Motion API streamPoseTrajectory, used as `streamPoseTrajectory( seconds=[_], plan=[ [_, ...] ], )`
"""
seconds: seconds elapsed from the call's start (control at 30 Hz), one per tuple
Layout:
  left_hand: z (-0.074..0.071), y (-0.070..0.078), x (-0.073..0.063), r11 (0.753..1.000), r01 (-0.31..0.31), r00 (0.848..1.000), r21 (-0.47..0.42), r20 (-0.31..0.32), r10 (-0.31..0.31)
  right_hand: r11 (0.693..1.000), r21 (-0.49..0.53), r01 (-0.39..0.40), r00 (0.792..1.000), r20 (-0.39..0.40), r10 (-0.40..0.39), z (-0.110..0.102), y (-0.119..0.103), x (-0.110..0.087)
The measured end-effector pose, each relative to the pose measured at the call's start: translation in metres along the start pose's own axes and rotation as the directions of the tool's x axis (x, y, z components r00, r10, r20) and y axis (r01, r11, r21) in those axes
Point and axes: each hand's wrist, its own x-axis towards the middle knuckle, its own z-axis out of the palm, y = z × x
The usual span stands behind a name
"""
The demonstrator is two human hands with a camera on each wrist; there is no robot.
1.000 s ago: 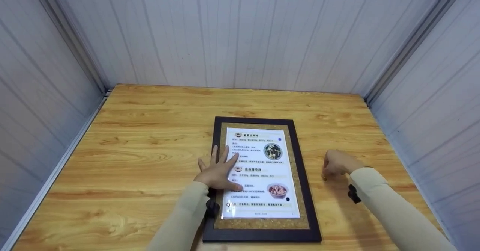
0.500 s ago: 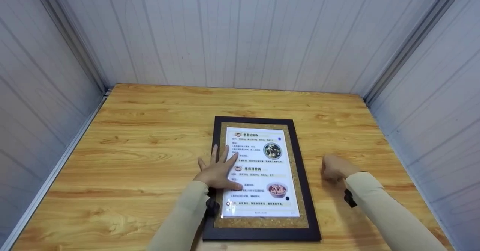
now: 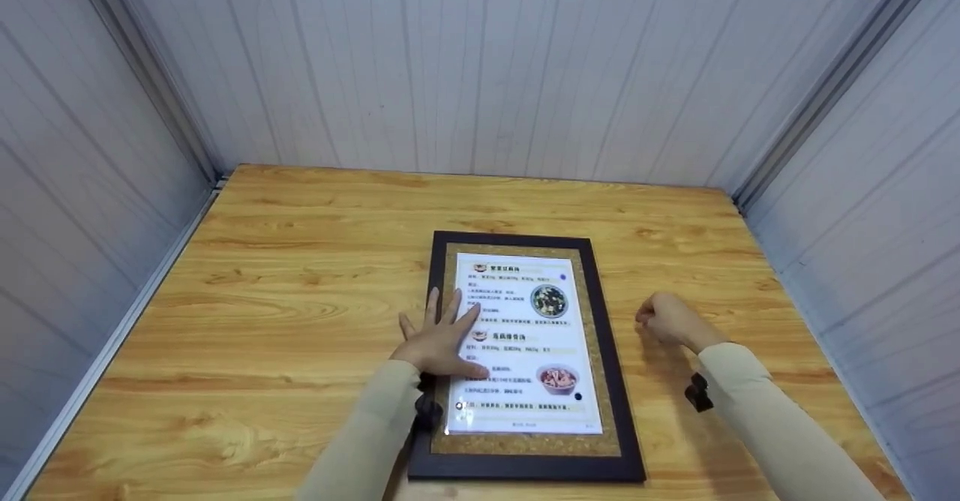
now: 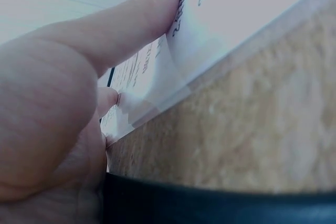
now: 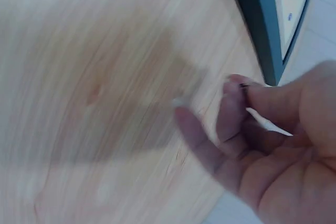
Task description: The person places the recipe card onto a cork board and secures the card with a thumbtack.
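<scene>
A printed recipe sheet (image 3: 525, 381) lies on a cork board (image 3: 540, 445) with a dark frame. My left hand (image 3: 435, 347) rests on the sheet's left side, its fingers spread across the frame and paper. In the left wrist view the thumb (image 4: 142, 19) lies along the print. My right hand (image 3: 667, 317) is held to the right of the board, apart from it. Its thumb and index finger pinch a small dark pin (image 5: 243, 86), mostly hidden by the fingertips. A blue tack (image 3: 562, 277) and a black tack (image 3: 577, 396) mark the sheet's right-hand corners.
The board lies on a wood-grain table (image 3: 300, 261). Pale panelled walls (image 3: 480, 66) stand behind it and on both sides. A dark wrist camera (image 3: 699, 392) sits at the right cuff.
My right hand has lifted and shifted slightly away from me, turning so that its pinching fingertips face the board. The left hand keeps its place on the sheet.
</scene>
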Motion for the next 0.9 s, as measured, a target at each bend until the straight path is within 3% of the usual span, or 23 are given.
streamPoseTrajectory(
  seconds=[0.13, 0.4, 0.73, 0.9],
  plan=[
    [0.000, 0.000, 0.000, 1.000, 0.003, 1.000, -0.002, -0.003, -0.003, 0.995, 0.101, 0.023, 0.996, -0.093, -0.013, 0.001, -0.004, 0.004],
    [-0.002, -0.002, -0.002, 1.000, -0.012, 1.000, -0.019, -0.014, 0.012, 0.954, 0.301, -0.014, 0.992, -0.116, 0.051, 0.004, -0.014, 0.012],
    [0.000, -0.002, -0.001, 1.000, -0.008, 1.000, -0.007, -0.012, 0.008, 0.942, 0.335, -0.012, 0.993, -0.111, 0.052, 0.011, -0.028, 0.021],
    [0.001, -0.002, 0.000, 1.000, -0.007, 1.000, -0.006, -0.012, 0.007, 0.949, 0.313, 0.042, 0.990, -0.144, 0.003, 0.019, -0.037, 0.029]
  ],
)
